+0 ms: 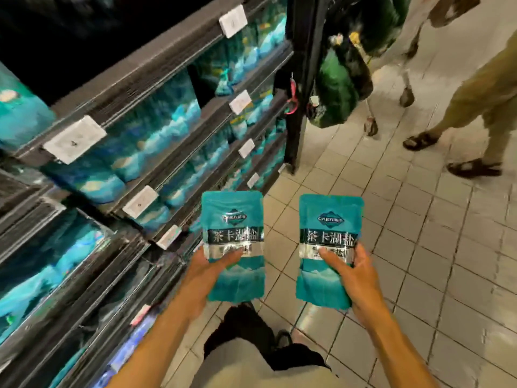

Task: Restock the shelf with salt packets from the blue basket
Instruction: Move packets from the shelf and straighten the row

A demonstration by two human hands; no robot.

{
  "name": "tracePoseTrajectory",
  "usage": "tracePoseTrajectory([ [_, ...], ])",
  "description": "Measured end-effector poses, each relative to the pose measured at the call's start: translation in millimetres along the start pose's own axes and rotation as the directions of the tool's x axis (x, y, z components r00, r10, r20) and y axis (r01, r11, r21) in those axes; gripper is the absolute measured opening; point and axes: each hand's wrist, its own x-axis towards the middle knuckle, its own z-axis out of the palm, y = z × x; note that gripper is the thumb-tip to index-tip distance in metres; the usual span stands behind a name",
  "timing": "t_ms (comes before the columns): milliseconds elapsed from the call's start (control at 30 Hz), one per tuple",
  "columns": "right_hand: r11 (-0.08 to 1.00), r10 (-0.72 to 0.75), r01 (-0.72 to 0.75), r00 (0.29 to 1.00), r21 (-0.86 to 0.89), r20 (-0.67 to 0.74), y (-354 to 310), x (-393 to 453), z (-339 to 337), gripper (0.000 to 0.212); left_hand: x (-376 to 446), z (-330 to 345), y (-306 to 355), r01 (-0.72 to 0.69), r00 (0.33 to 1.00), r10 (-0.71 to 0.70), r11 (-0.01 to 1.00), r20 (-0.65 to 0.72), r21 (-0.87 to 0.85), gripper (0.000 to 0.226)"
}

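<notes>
Left hand: your left hand (208, 271) grips a teal plastic salt packet with a dark label band (234, 245) from below, thumb pressed across its silver strip, fingers curled behind.
Right hand: your right hand (354, 275) holds a second teal salt packet (328, 247) the same way — both upright, faces toward you, well apart.
Shelf: the dark tiered shelf (156, 79) stands to your left, its rows packed with similar teal bags behind white price tags (75, 139).
Basket: the blue basket is not in view.
Risk: you hold each pouch low, so the slick film could slip or the top flop over as you reach in.
Risk: the rows look full — forcing a packet in may knock neighbours off.
Risk: a passer-by in sandals (472, 168) stands near on the tiled floor; swinging right could bump them.
</notes>
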Motion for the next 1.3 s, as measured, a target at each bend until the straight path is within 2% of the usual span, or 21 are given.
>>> tracePoseTrajectory([
  [200, 0.998, -0.054, 0.053, 0.998, 0.020, 0.021, -47.5, 85.2, 2.5, 0.039, 73.7, 46.0, 64.9, -0.066, 0.998, 0.066, 0.998, -0.023, 0.004, 0.082],
  [400, 0.996, -0.084, 0.085, 0.994, -0.015, 0.076, -108.2, 188.5, 26.5, 0.057, 147.4, 76.7, 146.1, -0.163, 0.986, 0.161, 0.986, -0.042, -0.035, 0.080],
  [467, 0.991, -0.120, 0.125, 0.988, -0.045, 0.099, -135.0, 217.8, 39.3, 0.050, 167.9, 83.3, 174.0, -0.188, 0.980, 0.185, 0.981, -0.076, -0.043, 0.080],
  [567, 0.976, -0.182, 0.198, 0.970, -0.094, 0.160, -175.0, 259.1, 59.6, 0.028, 192.3, 93.6, 219.3, -0.226, 0.966, 0.217, 0.972, -0.138, -0.061, 0.079],
  [700, 0.950, -0.259, 0.293, 0.932, -0.106, 0.254, -229.2, 318.4, 89.5, 0.023, 216.6, 104.0, 278.0, -0.329, 0.931, 0.310, 0.941, -0.194, -0.074, 0.074],
  [867, 0.903, -0.353, 0.420, 0.844, -0.089, 0.403, -294.9, 404.6, 140.6, 0.032, 247.6, 110.4, 340.9, -0.418, 0.871, 0.373, 0.904, -0.320, -0.085, 0.065],
  [967, 0.866, -0.393, 0.496, 0.761, -0.072, 0.516, -334.9, 451.2, 174.0, 0.026, 262.9, 115.9, 374.5, -0.451, 0.824, 0.383, 0.889, -0.417, -0.074, 0.063],
  [1067, 0.830, -0.409, 0.553, 0.690, -0.070, 0.597, -371.7, 488.9, 205.8, 0.030, 275.8, 118.6, 407.4, -0.475, 0.792, 0.388, 0.877, -0.471, -0.076, 0.054],
  [1200, 0.834, -0.408, 0.551, 0.611, 0.005, 0.679, -404.8, 516.6, 246.9, 0.026, 289.8, 112.8, 445.6, -0.511, 0.748, 0.398, 0.856, -0.531, -0.080, 0.043],
  [1300, 0.838, -0.407, 0.544, 0.574, 0.041, 0.711, -420.7, 527.4, 275.1, 0.031, 302.9, 99.8, 469.2, -0.506, 0.756, 0.375, 0.855, -0.537, -0.116, 0.035],
])
